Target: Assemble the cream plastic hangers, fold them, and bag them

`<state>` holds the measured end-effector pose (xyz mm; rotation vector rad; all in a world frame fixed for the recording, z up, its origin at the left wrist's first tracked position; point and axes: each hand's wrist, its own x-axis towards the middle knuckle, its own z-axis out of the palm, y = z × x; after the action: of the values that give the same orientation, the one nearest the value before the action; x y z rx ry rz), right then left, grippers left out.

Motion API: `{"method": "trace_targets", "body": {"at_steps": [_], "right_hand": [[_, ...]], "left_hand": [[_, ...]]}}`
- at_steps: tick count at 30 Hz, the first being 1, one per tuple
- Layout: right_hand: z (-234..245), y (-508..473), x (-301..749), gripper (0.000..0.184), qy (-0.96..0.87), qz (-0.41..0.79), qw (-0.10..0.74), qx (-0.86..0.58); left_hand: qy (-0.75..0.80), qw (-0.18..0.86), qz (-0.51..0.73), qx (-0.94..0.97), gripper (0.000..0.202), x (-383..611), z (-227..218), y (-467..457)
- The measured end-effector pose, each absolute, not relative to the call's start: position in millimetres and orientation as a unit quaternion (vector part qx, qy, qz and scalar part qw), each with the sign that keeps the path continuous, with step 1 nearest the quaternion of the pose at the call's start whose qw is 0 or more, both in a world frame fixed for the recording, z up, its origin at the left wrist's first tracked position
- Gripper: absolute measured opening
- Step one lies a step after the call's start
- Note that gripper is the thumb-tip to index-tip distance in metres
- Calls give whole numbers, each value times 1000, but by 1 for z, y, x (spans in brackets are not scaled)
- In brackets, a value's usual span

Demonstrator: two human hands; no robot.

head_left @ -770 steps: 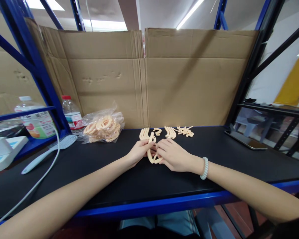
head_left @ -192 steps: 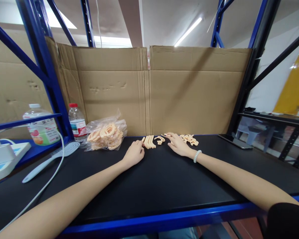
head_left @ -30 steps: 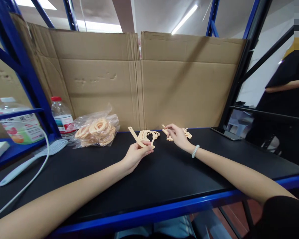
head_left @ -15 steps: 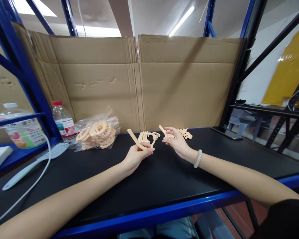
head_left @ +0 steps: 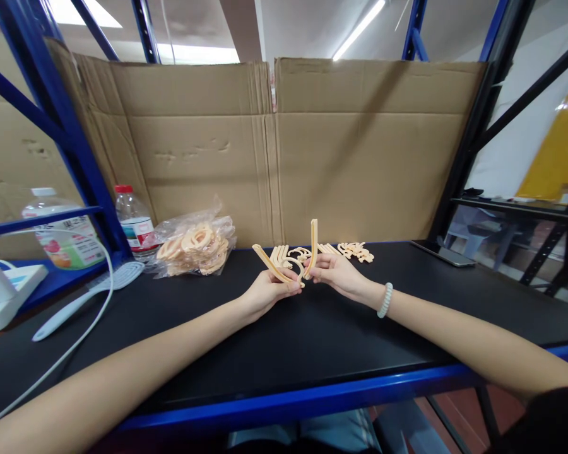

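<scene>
My left hand (head_left: 269, 291) grips a curved pale wooden strip (head_left: 269, 263) near its lower end; the strip slants up to the left. Between the fingers of my right hand (head_left: 332, 272) is a second curved wooden strip (head_left: 314, 239), standing nearly upright. The lower ends of both strips come close together between my hands; whether they touch, I cannot tell. Behind my hands lie several more curved wooden strips (head_left: 280, 255) on the black tabletop (head_left: 284, 347). Beyond my right hand rests a group of carved wooden scroll pieces (head_left: 356, 251).
A clear plastic bag of wooden rings (head_left: 199, 246) lies at the left, near a red-capped bottle (head_left: 136, 224) and a larger white-capped jug (head_left: 64, 233). A pale fly swatter (head_left: 92, 296) and a white cable (head_left: 94, 312) are nearby. Cardboard (head_left: 369, 170) walls the back; a tablet-like device (head_left: 442, 253) lies right.
My right hand has brought its strip from among the pieces toward my left hand and turned it more upright. My left hand still holds its strip. The camera view has shifted slightly.
</scene>
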<state>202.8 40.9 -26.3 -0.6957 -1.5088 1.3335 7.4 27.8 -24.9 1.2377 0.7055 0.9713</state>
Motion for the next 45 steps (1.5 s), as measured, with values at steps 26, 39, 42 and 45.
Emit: {"method": "trace_targets", "body": {"at_steps": [26, 39, 42, 45], "right_hand": [[-20, 22, 194, 25, -690, 488, 460, -271], [-24, 16, 184, 33, -639, 468, 512, -332], [-18, 22, 190, 34, -608, 516, 504, -331], [-9, 36, 209, 33, -586, 555, 501, -311]], "left_hand": [[273, 613, 456, 584, 23, 6, -28, 24], [343, 630, 501, 484, 27, 14, -22, 17], [363, 630, 496, 474, 23, 13, -19, 18], [387, 623, 497, 464, 16, 8, -13, 23]]}}
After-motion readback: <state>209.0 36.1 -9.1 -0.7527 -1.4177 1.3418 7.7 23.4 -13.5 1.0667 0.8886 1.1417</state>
